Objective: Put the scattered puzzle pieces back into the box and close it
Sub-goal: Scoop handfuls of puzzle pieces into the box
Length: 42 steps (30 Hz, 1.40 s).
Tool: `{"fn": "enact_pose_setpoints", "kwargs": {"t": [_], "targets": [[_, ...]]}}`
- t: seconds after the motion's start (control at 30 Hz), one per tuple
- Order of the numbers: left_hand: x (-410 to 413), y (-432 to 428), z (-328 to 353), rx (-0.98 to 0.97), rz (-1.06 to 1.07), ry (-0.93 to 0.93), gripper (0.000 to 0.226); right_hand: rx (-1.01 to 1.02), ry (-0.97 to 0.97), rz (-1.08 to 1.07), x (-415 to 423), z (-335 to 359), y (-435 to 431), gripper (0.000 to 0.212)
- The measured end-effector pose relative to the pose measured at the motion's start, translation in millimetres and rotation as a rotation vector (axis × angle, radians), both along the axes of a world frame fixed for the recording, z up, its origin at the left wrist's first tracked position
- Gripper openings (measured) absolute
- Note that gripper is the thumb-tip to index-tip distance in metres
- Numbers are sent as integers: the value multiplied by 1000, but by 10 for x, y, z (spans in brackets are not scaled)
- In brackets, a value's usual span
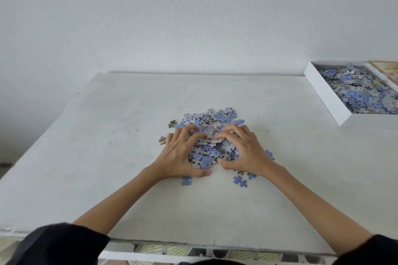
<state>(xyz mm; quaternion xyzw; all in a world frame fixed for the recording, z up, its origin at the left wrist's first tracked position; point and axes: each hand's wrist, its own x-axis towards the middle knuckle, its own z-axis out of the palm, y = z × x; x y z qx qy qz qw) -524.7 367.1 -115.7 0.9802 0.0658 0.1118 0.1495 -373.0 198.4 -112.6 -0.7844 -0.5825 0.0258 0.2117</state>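
At frame centre, the left hand [178, 155] and right hand [244, 153] are cupping curled fingers around the puzzle pieces [212, 121] on the worktop [107, 135], hiding some. The box [327, 98], part-filled, is running off the right edge.

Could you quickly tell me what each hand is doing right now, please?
Left hand: fingers curled round the pile of puzzle pieces.
Right hand: fingers curled round the same pile.
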Motion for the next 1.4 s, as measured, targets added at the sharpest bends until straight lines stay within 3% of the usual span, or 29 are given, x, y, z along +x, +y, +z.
{"fn": "enact_pose_setpoints", "kwargs": {"t": [0.13,0.27,0.4,0.53,0.7,0.87,1.0,1.13,1.4], "targets": [[24,-4,7,-37,-34,-66,74,154,80,8,39,-3,31,30],[34,-25,20,-36,-42,-100,71,260,196,43,62,19,50,19],[28,-30,-9,-47,-55,-155,43,349,276,35,68,50,88,12],[41,-43,-10,-62,-81,-165,21,397,345,-12,72,98,98,21],[55,-41,39,-142,-81,-175,23,393,513,-21,78,171,60,34],[58,-37,79,-208,-99,-267,30,386,543,-12,90,177,72,33],[70,28,85,-297,-96,-316,21,392,545,5,117,198,100,34],[139,38,61,-248,-80,-359,24,424,509,45,185,263,105,41],[359,-82,171,-418,-103,-307,12,417,520,76,382,427,51,35]]}}
